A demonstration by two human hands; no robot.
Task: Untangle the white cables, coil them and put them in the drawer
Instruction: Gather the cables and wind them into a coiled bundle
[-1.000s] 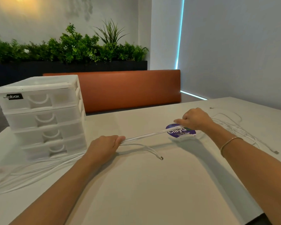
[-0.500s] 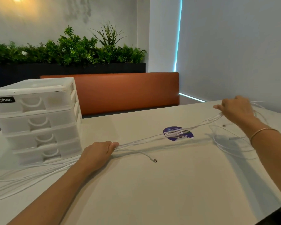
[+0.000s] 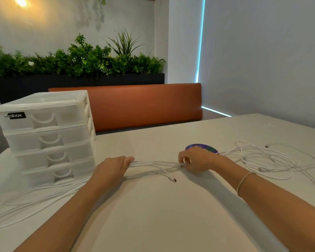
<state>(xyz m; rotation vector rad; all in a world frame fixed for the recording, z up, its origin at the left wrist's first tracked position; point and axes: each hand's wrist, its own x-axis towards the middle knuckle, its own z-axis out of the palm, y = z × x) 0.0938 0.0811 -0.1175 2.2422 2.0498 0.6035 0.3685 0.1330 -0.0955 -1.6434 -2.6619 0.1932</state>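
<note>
Several white cables (image 3: 153,163) run across the pale table (image 3: 162,215) in one bundle. My left hand (image 3: 111,170) grips the bundle near the table's middle. My right hand (image 3: 196,160) grips the same bundle a short way to the right. Past my right hand the cables spread into loose tangled loops (image 3: 267,159). To the left they trail in long strands (image 3: 35,199) in front of the white drawer unit (image 3: 49,135), whose drawers are all closed. One free cable end with a metal plug (image 3: 174,180) lies between my hands.
A round purple sticker (image 3: 202,147) lies on the table behind my right hand. An orange bench back (image 3: 144,106) and a dark planter with green plants (image 3: 76,60) stand beyond the far edge. A grey wall runs along the right.
My right hand came back left from the far right and now grips the bundle close to my left hand. The loops it had lifted now lie on the table.
</note>
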